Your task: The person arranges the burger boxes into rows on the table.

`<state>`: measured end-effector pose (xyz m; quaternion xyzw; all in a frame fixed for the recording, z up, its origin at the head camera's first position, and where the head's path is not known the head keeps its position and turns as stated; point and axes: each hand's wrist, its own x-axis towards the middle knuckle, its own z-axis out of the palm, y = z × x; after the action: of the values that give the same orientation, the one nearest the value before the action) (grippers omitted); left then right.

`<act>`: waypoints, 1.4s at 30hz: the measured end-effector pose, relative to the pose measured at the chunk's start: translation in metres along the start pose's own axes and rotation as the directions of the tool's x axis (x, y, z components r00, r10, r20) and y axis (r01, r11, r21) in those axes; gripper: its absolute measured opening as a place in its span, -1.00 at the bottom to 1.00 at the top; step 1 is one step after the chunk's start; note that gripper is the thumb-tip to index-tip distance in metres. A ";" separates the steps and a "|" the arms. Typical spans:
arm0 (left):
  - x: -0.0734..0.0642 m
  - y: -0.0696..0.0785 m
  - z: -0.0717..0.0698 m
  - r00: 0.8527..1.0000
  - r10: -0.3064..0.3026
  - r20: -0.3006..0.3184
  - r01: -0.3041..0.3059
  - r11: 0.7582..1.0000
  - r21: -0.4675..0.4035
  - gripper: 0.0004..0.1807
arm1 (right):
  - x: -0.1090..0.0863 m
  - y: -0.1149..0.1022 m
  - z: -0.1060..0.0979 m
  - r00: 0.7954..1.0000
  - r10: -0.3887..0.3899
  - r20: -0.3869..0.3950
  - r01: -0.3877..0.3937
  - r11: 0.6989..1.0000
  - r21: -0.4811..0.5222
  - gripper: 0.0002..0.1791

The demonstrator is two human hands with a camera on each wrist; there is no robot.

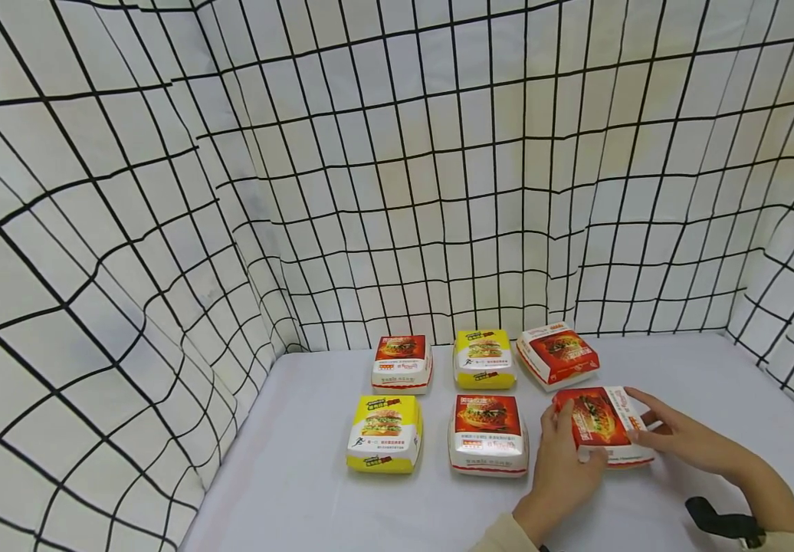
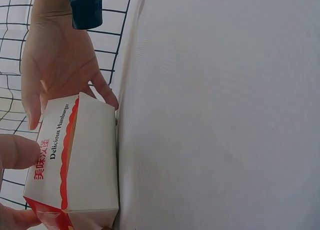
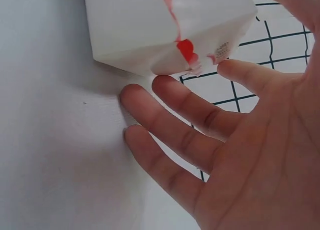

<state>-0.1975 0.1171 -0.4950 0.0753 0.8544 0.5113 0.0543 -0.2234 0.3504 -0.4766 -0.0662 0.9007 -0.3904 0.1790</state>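
Observation:
A red and white hamburger box lies on the table between both hands, its burger picture facing up. My left hand holds its left corner, the thumb along the front and the fingers at the left side. In the left wrist view, "Delicious Hamburger" is printed on the box. My right hand touches the right end of the box, its thumb near the front and its index finger near the back corner. The right wrist view shows the right hand's fingers extended, fingertips at the box's lower edge.
Behind stand a red and white box, a yellow box and a tilted red box. Left of my hands are a yellow box and a red and white box. Grid-patterned cloth walls enclose the white table.

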 end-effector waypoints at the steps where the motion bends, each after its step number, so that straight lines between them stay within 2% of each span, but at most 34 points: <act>1: 0.000 0.000 0.000 1.000 0.004 0.000 -0.004 1.000 -0.003 -0.18 | 0.001 0.000 0.000 1.000 -0.002 -0.007 0.002 1.000 -0.002 -0.03; 6: 0.001 -0.002 0.000 0.999 0.034 0.001 -0.034 0.999 0.011 -0.20 | 0.006 0.004 0.004 0.996 -0.024 -0.084 0.024 1.000 -0.004 -0.13; 12: 0.000 -0.003 0.001 0.999 0.024 0.038 -0.024 1.000 -0.004 -0.25 | 0.009 0.006 0.011 0.987 -0.066 -0.149 0.077 0.995 0.068 -0.16; 21: 0.000 -0.004 0.002 0.998 0.013 0.068 -0.016 0.999 0.034 -0.26 | 0.006 0.008 0.006 0.987 -0.069 -0.142 0.080 0.994 0.075 -0.20; 29: 0.001 -0.004 0.002 0.996 -0.023 0.084 0.019 0.998 0.054 -0.30 | 0.004 0.007 0.001 0.994 -0.013 -0.104 0.020 0.998 0.061 -0.18; 42: -0.002 -0.003 0.001 0.999 0.010 0.052 -0.015 0.995 0.098 -0.35 | 0.004 0.014 -0.003 0.996 0.005 -0.093 0.001 0.998 0.060 -0.25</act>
<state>-0.1951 0.1163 -0.4979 0.0963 0.8763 0.4669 0.0691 -0.2283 0.3606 -0.4861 -0.0417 0.8960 -0.4196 0.1392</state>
